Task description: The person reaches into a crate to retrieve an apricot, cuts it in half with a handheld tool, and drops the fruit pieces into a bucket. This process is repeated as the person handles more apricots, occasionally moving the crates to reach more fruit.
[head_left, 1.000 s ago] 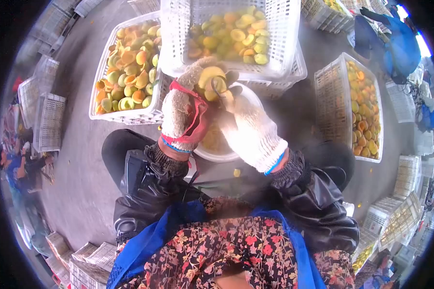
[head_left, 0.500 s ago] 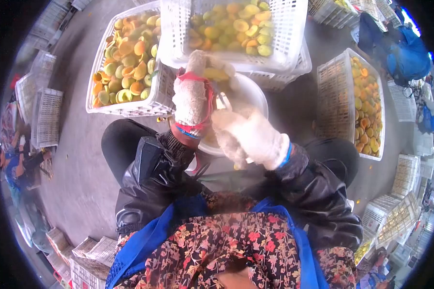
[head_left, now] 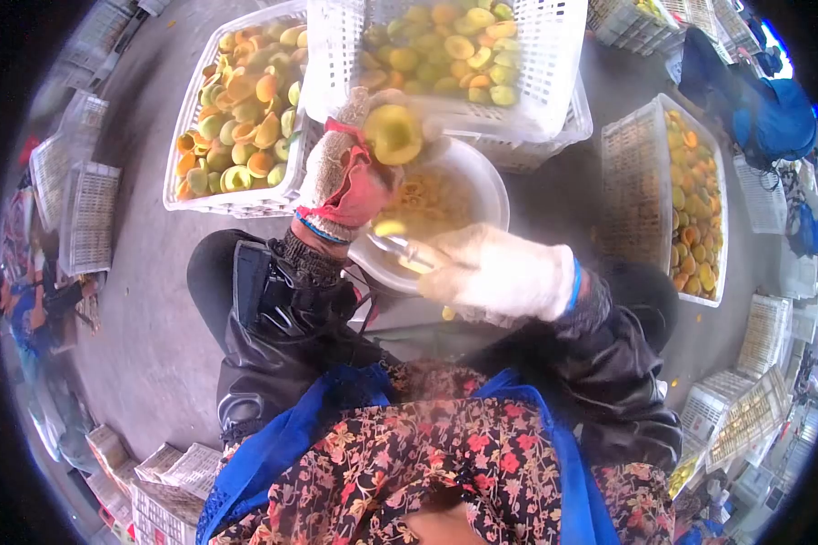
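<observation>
In my gloved left hand (head_left: 350, 173), a yellow-green peach half (head_left: 394, 134) is held with its hollow face turned up. Red cloth wraps the palm side of this glove. My right hand (head_left: 500, 272), in a white glove, closes around a small pitting tool (head_left: 395, 245) with a metal tip and pale handle. A yellow bit (head_left: 390, 227) shows just above the tip. Both hands are over the near side of a white basin (head_left: 493, 182), which contains orange-yellow scraps (head_left: 432, 200).
Ahead is a white crate (head_left: 554, 54) of fruit halves, stacked over another crate (head_left: 541, 150). More halves fill a crate at left (head_left: 168, 173) and one at right (head_left: 632, 182). Other crates (head_left: 91, 218) line the edges. A person in blue (head_left: 777, 118) is at the upper right.
My left hand has turned, bringing the peach half's hollow into view. My right hand has drawn down and right with the tool, leaving a gap between the hands.
</observation>
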`<state>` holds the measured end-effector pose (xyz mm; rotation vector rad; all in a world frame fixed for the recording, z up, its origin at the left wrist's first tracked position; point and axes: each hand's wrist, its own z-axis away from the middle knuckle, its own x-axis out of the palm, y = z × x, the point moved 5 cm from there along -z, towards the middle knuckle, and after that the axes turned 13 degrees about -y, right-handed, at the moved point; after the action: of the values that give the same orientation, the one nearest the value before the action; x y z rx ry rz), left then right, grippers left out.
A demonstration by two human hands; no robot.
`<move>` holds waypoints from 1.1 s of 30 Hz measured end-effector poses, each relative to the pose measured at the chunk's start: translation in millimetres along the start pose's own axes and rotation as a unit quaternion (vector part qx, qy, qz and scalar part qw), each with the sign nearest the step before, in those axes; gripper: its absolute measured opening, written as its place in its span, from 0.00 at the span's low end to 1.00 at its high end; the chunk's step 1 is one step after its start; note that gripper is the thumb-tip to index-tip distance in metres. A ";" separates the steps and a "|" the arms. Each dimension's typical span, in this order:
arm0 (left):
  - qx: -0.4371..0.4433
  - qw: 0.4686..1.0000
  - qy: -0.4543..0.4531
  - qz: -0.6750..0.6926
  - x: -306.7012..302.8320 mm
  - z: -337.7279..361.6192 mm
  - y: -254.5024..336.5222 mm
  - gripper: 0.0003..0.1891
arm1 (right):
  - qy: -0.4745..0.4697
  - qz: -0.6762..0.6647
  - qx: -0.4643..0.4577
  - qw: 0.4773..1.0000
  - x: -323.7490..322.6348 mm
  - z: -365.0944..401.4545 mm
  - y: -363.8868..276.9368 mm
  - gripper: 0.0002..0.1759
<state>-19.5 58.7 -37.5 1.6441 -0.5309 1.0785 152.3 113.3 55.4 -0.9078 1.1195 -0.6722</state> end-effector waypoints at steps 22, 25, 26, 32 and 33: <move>-0.053 0.192 0.033 -0.979 -107.5 -250.8 -6.8 0.12 | 0.047 0.253 0.187 0.948 25.2 7.8 46.3 0.09; 0.005 0.032 0.112 -0.993 -145.3 -259.7 -23.5 0.12 | 0.036 0.123 0.263 0.956 6.9 7.6 49.7 0.08; 0.021 -0.020 0.138 -0.990 -142.8 -259.8 -29.2 0.12 | 0.035 0.123 0.268 0.955 4.4 8.0 51.9 0.08; -0.127 0.670 0.122 -0.721 -135.5 -253.1 20.1 0.13 | 0.078 0.308 0.188 0.929 11.1 16.6 42.4 0.10; -0.098 0.865 0.099 -0.482 -139.3 -246.2 21.9 0.12 | 0.145 0.272 0.142 0.941 6.3 18.6 38.7 0.13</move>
<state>-200.7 254.4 -134.3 1.3174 0.3205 0.4000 172.4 131.8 21.7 -0.2292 1.4163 -0.4936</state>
